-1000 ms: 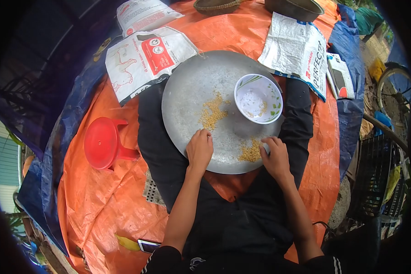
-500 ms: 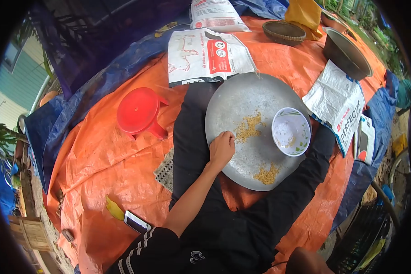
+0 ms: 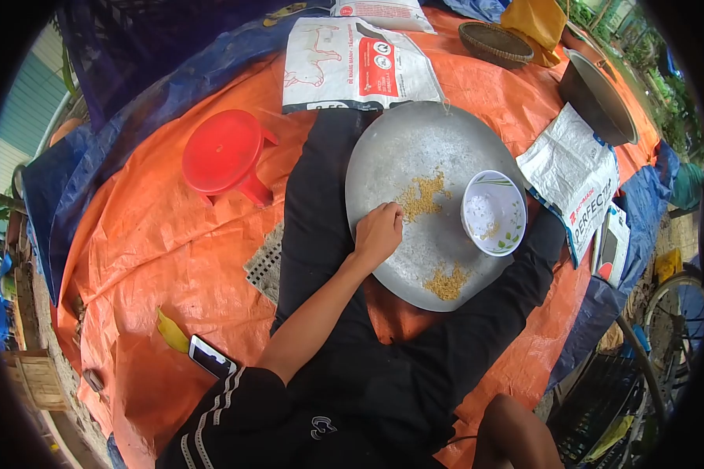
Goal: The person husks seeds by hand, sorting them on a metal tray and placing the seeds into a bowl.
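Note:
A round grey metal tray (image 3: pixel 383 168) lies across my legs. My left hand (image 3: pixel 379 233) rests at its left edge with the fingers curled together, beside a pile of yellow grain (image 3: pixel 422 195); what the fingertips hold, if anything, is hidden. A second grain pile (image 3: pixel 446 282) lies near the tray's lower edge. On the tray's right side stands a white bowl (image 3: pixel 493 213) with green leaf patterns and a little grain inside. My right hand is out of view; only part of the bent right arm shows at the bottom.
A red stool (image 3: pixel 224 151) stands on the orange tarp (image 3: pixel 156 273) at left. A phone (image 3: pixel 211 357) lies beside a yellow leaf (image 3: pixel 172 331). Printed sacks (image 3: pixel 352 62) (image 3: pixel 575 176), a woven basket (image 3: pixel 495 44) and a metal basin (image 3: pixel 598 98) lie beyond the tray.
The view has swung left, so the tray sits further right. My right hand has left the tray and gone out of view. My left hand stays at the tray's left edge.

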`<state>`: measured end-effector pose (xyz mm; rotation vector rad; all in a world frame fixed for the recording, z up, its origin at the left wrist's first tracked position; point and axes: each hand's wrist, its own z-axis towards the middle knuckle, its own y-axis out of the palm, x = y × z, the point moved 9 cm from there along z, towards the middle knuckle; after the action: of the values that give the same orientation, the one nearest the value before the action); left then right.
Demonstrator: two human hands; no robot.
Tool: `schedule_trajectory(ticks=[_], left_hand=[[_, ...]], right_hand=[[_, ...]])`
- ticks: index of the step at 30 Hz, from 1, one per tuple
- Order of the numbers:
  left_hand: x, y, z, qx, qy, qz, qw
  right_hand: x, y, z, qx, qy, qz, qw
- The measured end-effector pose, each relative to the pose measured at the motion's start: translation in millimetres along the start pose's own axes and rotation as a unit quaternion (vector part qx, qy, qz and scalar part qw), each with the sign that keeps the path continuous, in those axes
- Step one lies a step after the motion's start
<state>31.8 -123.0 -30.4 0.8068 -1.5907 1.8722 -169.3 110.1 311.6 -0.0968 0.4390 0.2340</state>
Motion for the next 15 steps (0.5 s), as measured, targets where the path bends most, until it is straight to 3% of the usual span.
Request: schedule_trajectory(ticks=[5, 15], left_hand=[[18.3, 26.3, 20.3, -0.068, 0.043, 0.012, 0.997], [44.6, 103.4, 59.8, -0.128, 0.245, 0.126, 0.953]], right_hand=[[14.9, 3.5, 1.4, -0.003, -0.001, 0.059, 0.998], [36.1, 22.3, 0.7, -0.001, -0.008, 0.144, 0.989]])
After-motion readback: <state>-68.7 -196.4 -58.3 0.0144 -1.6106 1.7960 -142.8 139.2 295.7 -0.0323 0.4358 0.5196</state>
